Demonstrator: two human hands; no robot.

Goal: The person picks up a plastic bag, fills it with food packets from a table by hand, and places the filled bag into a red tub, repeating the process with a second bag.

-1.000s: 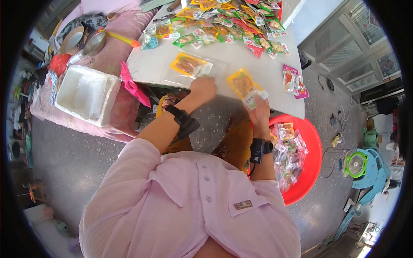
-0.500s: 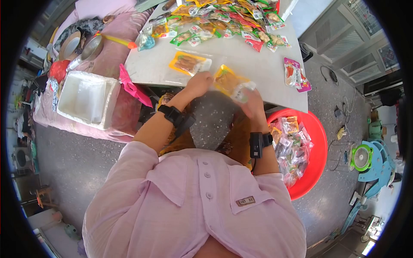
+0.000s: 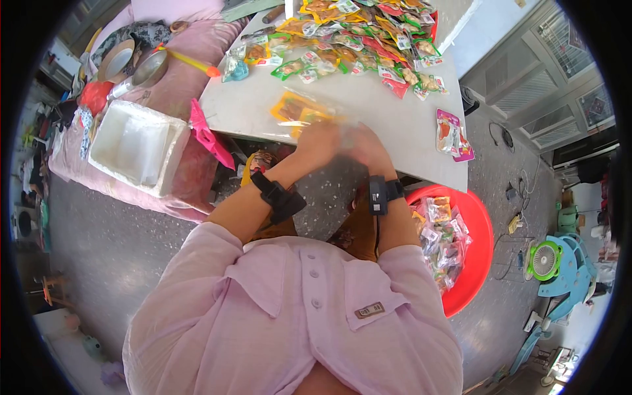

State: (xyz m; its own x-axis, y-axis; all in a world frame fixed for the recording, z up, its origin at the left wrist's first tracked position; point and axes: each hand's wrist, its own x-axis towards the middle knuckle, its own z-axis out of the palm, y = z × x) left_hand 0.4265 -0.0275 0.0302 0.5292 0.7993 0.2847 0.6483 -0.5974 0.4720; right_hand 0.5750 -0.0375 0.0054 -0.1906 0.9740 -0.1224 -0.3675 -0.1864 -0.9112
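Note:
Two yellow snack packets (image 3: 291, 104) overlap at the front of the white table (image 3: 247, 108), their near ends by my hands. My left hand (image 3: 318, 145) is closed at the near end of the upper packet, its fingers bent over it. Close beside it, my right hand (image 3: 370, 148) is smeared by motion, with a pale blur between the two hands; I cannot tell what its fingers hold. Both hands are over the table's front edge, and each wrist wears a black strapped device.
A heap of snack packets (image 3: 355, 43) covers the table's far side. Pink packets (image 3: 449, 131) lie at its right edge. A red basin (image 3: 484, 243) of packets stands below right. To the left are a white foam box (image 3: 105, 146) and a pink bag (image 3: 209, 141).
My right hand has moved left, close to my left hand. The packet it held has shifted left and now overlaps the other one. The view has tilted slightly.

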